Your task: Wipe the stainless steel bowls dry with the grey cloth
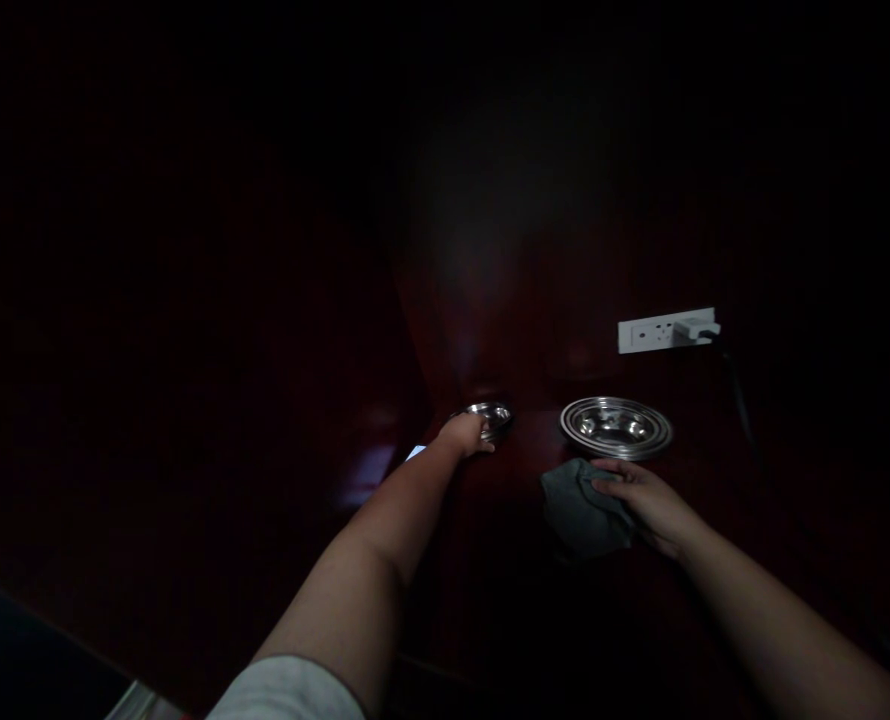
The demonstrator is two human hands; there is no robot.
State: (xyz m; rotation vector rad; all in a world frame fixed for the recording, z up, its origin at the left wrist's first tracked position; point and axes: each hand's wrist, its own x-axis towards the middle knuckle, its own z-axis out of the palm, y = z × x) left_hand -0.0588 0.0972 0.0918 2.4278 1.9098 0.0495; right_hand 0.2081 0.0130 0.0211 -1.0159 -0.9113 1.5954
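Note:
The scene is very dark. My left hand [466, 435] reaches forward and grips the near rim of a small steel dish [492, 415] that sits on a dark red-brown surface [520, 330]. My right hand [644, 500] lies on a grey cloth [580, 515], fingers curled over its upper edge. Just beyond that hand stands a stack of shiny steel plates [616, 427]; the hand does not touch it.
A white power strip [659, 332] with a white plug in its right end lies behind the plates, and a dark cable [737, 390] runs down from it. A pale glint [413, 452] shows beside my left wrist. A lighter floor strip [145, 700] shows at the bottom left.

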